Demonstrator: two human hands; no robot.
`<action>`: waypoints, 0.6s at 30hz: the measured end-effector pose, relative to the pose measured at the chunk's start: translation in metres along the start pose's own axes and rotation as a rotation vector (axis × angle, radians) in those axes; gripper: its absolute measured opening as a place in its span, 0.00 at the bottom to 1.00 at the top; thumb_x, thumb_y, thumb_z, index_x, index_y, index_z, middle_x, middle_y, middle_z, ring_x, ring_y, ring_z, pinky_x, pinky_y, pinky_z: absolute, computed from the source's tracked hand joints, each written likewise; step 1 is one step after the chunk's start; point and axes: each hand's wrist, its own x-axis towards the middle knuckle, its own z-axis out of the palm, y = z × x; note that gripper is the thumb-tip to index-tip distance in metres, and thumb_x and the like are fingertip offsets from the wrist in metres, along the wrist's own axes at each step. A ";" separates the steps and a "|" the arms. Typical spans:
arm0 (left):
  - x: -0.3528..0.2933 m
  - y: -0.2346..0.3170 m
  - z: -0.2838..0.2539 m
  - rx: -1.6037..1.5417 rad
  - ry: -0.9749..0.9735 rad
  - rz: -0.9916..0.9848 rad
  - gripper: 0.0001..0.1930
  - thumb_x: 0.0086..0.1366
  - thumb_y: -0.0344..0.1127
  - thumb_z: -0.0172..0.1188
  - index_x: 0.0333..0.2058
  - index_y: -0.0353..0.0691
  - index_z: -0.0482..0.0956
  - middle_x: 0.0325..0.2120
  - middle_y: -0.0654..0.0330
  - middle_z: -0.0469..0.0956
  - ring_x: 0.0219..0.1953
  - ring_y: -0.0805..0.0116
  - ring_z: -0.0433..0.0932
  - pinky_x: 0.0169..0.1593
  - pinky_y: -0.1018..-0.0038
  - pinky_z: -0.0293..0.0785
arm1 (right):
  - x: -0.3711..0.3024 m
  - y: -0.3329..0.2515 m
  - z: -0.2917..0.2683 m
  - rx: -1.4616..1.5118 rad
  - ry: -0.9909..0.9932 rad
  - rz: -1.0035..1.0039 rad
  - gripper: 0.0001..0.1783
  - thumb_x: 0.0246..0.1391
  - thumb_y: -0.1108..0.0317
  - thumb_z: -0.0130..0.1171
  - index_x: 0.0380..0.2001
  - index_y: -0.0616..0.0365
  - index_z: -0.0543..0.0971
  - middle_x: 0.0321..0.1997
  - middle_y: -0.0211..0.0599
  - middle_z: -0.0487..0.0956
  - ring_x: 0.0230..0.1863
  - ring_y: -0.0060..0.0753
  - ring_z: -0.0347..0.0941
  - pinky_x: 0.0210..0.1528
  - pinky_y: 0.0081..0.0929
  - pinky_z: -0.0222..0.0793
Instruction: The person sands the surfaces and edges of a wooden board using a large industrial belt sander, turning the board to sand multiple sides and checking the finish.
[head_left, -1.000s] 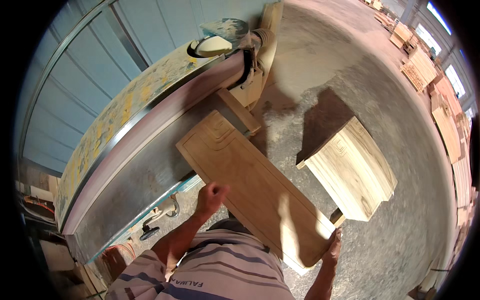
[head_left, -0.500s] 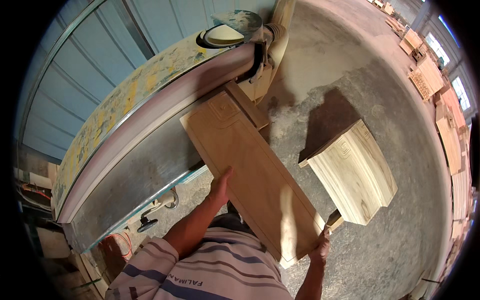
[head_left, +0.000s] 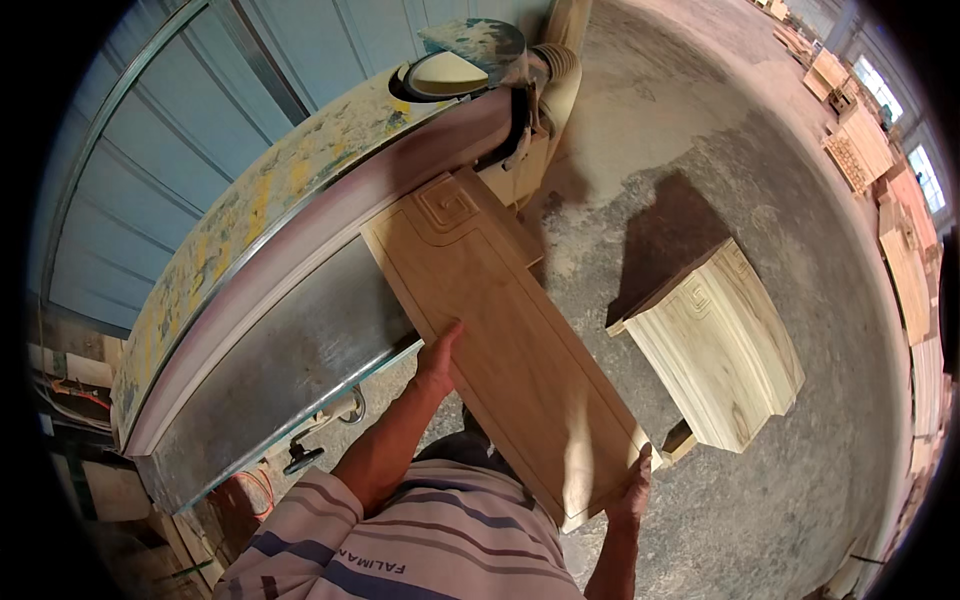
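A long brown wooden panel (head_left: 520, 350), with a square spiral carving at its far corner and a thin line cut along its edges, slants across in front of me. Its far end meets the pink sanding belt (head_left: 330, 235) of a belt sander, over the right end of the metal table (head_left: 290, 340). My left hand (head_left: 437, 362) grips the panel's left edge, thumb on top, fingers hidden beneath. At the near right corner my right hand (head_left: 630, 493) is closed round the edge. Light falls on the panel's near end.
Stacked pale carved wooden pieces (head_left: 715, 350) stand on the concrete floor to the right. A hand crank (head_left: 303, 458) sits under the table's front edge. A ribbed hose (head_left: 558, 65) runs behind the sander's far end. Timber stacks (head_left: 862, 148) line the far right.
The panel has shifted slightly and its carved far corner shows more plainly. Both hands keep their hold, with the right hand a little higher along the corner.
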 end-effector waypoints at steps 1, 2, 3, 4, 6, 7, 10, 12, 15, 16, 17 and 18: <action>0.003 0.001 -0.002 -0.005 -0.004 0.007 0.28 0.54 0.44 0.62 0.51 0.40 0.65 0.47 0.57 0.70 0.49 0.59 0.68 0.53 0.60 0.65 | 0.002 0.002 -0.001 0.023 -0.027 0.020 0.41 0.53 0.42 0.47 0.63 0.49 0.48 0.65 0.39 0.51 0.63 0.41 0.52 0.63 0.39 0.51; 0.001 0.004 0.003 -0.007 0.014 -0.008 0.28 0.54 0.44 0.61 0.51 0.40 0.65 0.47 0.58 0.70 0.49 0.59 0.68 0.53 0.60 0.65 | 0.005 0.007 -0.009 0.006 0.011 0.011 0.41 0.53 0.42 0.47 0.63 0.49 0.48 0.65 0.39 0.52 0.62 0.41 0.53 0.62 0.38 0.51; -0.002 0.006 0.008 -0.009 0.032 -0.022 0.28 0.54 0.44 0.61 0.51 0.40 0.65 0.47 0.58 0.70 0.49 0.59 0.68 0.53 0.61 0.65 | 0.009 0.014 -0.021 -0.011 0.049 0.002 0.40 0.53 0.42 0.46 0.63 0.50 0.49 0.64 0.39 0.54 0.62 0.40 0.54 0.62 0.38 0.52; -0.006 0.006 0.011 -0.012 0.051 -0.039 0.27 0.54 0.44 0.61 0.50 0.39 0.66 0.47 0.58 0.70 0.49 0.60 0.68 0.53 0.61 0.65 | 0.010 0.013 -0.016 -0.029 0.089 -0.006 0.40 0.53 0.42 0.46 0.63 0.50 0.50 0.63 0.39 0.55 0.61 0.40 0.55 0.61 0.38 0.53; -0.009 0.008 0.011 -0.008 0.024 -0.012 0.27 0.55 0.44 0.60 0.51 0.40 0.65 0.47 0.58 0.70 0.50 0.60 0.68 0.53 0.62 0.64 | 0.006 0.009 -0.008 -0.044 0.089 0.025 0.39 0.52 0.42 0.45 0.62 0.50 0.52 0.62 0.39 0.57 0.61 0.41 0.55 0.61 0.38 0.54; -0.007 0.007 0.013 -0.005 0.001 0.000 0.27 0.55 0.43 0.60 0.51 0.40 0.65 0.47 0.59 0.70 0.50 0.60 0.68 0.53 0.62 0.64 | 0.005 0.005 0.001 -0.050 0.091 0.032 0.39 0.52 0.42 0.45 0.62 0.50 0.53 0.61 0.38 0.58 0.60 0.41 0.56 0.60 0.38 0.55; -0.005 0.007 0.012 0.020 0.026 -0.017 0.27 0.56 0.44 0.59 0.52 0.41 0.65 0.49 0.59 0.69 0.51 0.60 0.67 0.54 0.62 0.63 | 0.005 0.011 -0.005 -0.117 0.197 -0.032 0.38 0.51 0.42 0.46 0.61 0.50 0.55 0.60 0.38 0.60 0.59 0.42 0.57 0.60 0.39 0.55; -0.013 0.010 0.018 -0.006 -0.054 -0.001 0.28 0.56 0.46 0.58 0.53 0.42 0.63 0.50 0.58 0.68 0.52 0.59 0.65 0.55 0.61 0.62 | 0.009 0.011 -0.011 -0.029 0.187 0.003 0.39 0.50 0.42 0.49 0.59 0.53 0.58 0.58 0.38 0.62 0.58 0.42 0.59 0.59 0.39 0.56; -0.009 0.010 0.012 0.025 -0.039 -0.021 0.28 0.57 0.46 0.58 0.54 0.41 0.63 0.51 0.58 0.67 0.53 0.59 0.65 0.55 0.61 0.61 | 0.007 0.002 0.008 0.061 0.147 0.025 0.39 0.44 0.42 0.57 0.54 0.58 0.64 0.52 0.41 0.68 0.53 0.42 0.65 0.55 0.38 0.62; 0.001 0.005 0.001 0.026 -0.041 -0.021 0.28 0.57 0.46 0.57 0.54 0.41 0.64 0.51 0.58 0.67 0.53 0.59 0.65 0.55 0.61 0.61 | 0.005 0.000 0.008 0.064 0.145 0.017 0.38 0.46 0.43 0.55 0.55 0.56 0.63 0.54 0.40 0.66 0.54 0.41 0.63 0.56 0.39 0.60; 0.005 0.003 -0.003 0.030 -0.035 -0.022 0.28 0.57 0.46 0.57 0.53 0.41 0.64 0.51 0.58 0.68 0.53 0.59 0.65 0.55 0.60 0.62 | 0.003 0.000 0.008 0.067 0.143 0.017 0.37 0.47 0.44 0.54 0.56 0.54 0.62 0.55 0.38 0.65 0.55 0.40 0.62 0.57 0.39 0.58; 0.008 0.000 -0.006 0.018 -0.056 -0.015 0.29 0.57 0.46 0.58 0.54 0.40 0.63 0.50 0.58 0.68 0.52 0.59 0.66 0.54 0.61 0.63 | 0.002 0.000 0.007 0.070 0.141 0.016 0.36 0.49 0.45 0.53 0.57 0.53 0.61 0.57 0.37 0.64 0.56 0.40 0.60 0.58 0.39 0.57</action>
